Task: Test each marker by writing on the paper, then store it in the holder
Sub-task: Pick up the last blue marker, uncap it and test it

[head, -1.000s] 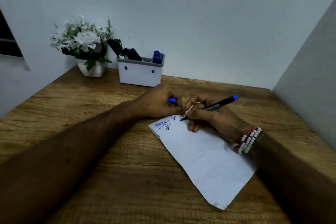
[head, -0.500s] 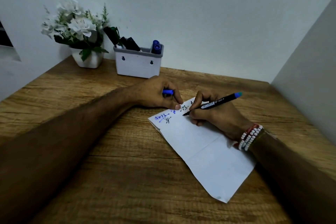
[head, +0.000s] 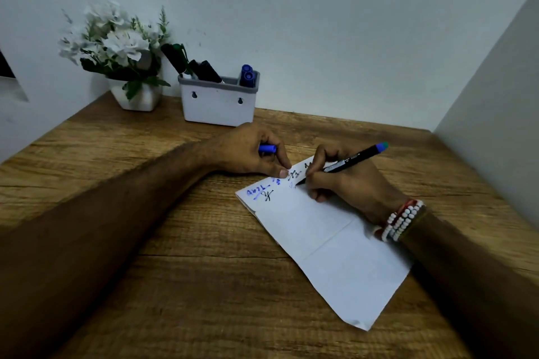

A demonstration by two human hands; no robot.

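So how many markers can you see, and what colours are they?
Dark markers in the holder: 3
Blue markers in the holder: 2
Blue-ended marker in the right hand: 1
Total: 6

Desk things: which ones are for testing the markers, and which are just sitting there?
For the job: the marker writing in the right hand; the blue cap held in the left hand; the paper; the holder with stored markers.
Just sitting there: the flower pot; the beaded bracelets on the right wrist.
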